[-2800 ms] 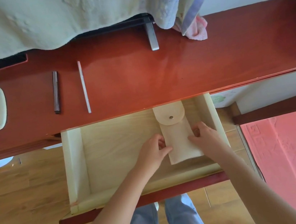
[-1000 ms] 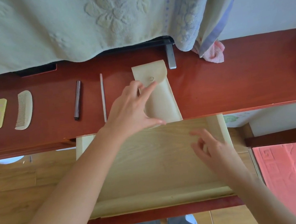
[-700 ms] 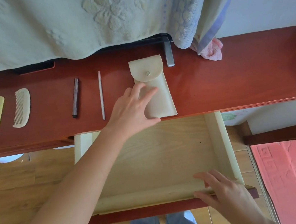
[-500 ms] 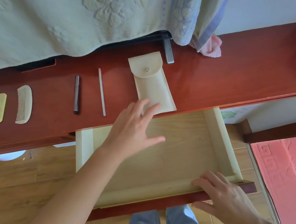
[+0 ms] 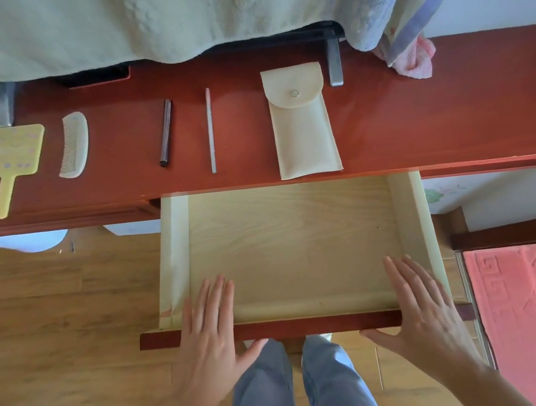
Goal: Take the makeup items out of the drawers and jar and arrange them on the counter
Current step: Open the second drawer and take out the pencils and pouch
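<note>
Head view: left hand (image 5: pixel 209 340) now off pouch (image 5: pixel 303 130), onto drawer front (image 5: pixel 310 326).

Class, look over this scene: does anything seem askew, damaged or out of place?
Little. The pouch lies slightly tilted, its bottom edge at the front lip of the counter. The lining of the drawer looks scuffed at the front-left corner.

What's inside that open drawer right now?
Nothing shows in the drawer but its bare wooden bottom. The left hand and right hand cover its front corners; the counter hides any part beneath it.
</note>
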A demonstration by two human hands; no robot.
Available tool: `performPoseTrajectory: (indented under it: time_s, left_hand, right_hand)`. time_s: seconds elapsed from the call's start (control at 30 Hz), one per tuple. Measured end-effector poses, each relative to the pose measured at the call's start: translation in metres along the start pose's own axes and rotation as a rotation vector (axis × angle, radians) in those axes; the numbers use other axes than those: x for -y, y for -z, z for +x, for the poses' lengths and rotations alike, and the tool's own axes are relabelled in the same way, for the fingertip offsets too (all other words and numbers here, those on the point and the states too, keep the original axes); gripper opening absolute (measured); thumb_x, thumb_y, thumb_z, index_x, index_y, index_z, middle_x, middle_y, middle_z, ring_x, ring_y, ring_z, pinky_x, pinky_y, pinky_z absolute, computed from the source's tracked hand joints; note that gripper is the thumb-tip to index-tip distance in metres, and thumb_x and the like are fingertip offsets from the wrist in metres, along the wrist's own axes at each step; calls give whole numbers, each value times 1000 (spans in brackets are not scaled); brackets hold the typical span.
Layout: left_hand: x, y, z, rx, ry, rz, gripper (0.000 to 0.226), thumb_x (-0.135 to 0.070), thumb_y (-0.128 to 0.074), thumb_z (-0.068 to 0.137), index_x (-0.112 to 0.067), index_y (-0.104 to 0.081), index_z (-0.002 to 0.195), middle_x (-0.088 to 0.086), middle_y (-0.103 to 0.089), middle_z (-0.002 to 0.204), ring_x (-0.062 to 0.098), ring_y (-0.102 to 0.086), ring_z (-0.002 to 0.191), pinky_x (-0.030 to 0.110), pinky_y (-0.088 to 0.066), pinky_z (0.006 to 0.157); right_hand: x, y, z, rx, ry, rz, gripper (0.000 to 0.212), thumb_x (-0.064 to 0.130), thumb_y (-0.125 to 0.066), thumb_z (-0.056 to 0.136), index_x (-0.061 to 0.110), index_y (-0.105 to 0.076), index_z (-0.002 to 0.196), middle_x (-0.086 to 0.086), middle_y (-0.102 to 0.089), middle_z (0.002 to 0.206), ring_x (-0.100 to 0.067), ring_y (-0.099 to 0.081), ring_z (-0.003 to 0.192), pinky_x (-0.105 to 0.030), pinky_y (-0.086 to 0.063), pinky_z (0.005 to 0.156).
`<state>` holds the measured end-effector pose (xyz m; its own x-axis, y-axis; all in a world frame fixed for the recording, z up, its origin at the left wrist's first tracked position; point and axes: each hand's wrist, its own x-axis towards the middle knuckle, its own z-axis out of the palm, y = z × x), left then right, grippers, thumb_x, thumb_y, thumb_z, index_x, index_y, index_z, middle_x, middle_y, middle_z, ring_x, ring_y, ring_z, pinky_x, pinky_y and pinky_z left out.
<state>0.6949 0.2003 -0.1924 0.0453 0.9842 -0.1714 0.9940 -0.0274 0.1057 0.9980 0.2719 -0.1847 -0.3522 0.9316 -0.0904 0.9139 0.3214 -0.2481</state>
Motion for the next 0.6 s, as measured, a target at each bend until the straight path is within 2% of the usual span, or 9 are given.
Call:
performPoseTrajectory:
  time_s: [0.1,0.23,0.37,0.47,0.6]
  left_hand:
    - [2,0,9,-13,10,-8,98,-68,-46,75,2,-30,141,18,-34,148,32,-25,138,50,-20,112]
    - [7,8,32,-1,33,-25,107,-68,-53,71,3,-20,144,18,-21,153,33,-17,142,54,-20,112]
    - [11,19,63,-21,13,0,109,-63,-57,71,2,-14,145,20,-16,154,35,-14,142,53,-18,114]
    - [14,27,90,-57,12,16,110,-59,-62,70,2,-12,146,21,-13,154,37,-12,143,53,-15,114]
    - [15,37,124,-105,34,20,106,-53,-63,73,1,-9,146,20,-10,155,35,-7,144,50,-14,115]
  right_hand:
    - [-5,-2,9,-1,5,4,104,73,-51,65,1,-34,139,-17,-47,139,-28,-35,132,-45,-30,107]
    - [-10,-2,29,-77,1,19,112,73,-60,61,0,-30,140,-18,-43,141,-28,-32,135,-48,-32,107]
    - [-11,0,55,-153,-8,-22,115,57,-80,53,-3,-32,139,-20,-41,142,-32,-32,136,-45,-27,112]
    - [-12,1,79,-190,0,-70,111,56,-78,58,-3,-31,139,-21,-38,144,-33,-29,138,-52,-28,111]
    - [-11,9,114,-201,4,-133,107,59,-70,66,-4,-27,141,-22,-33,147,-34,-24,140,-52,-23,114]
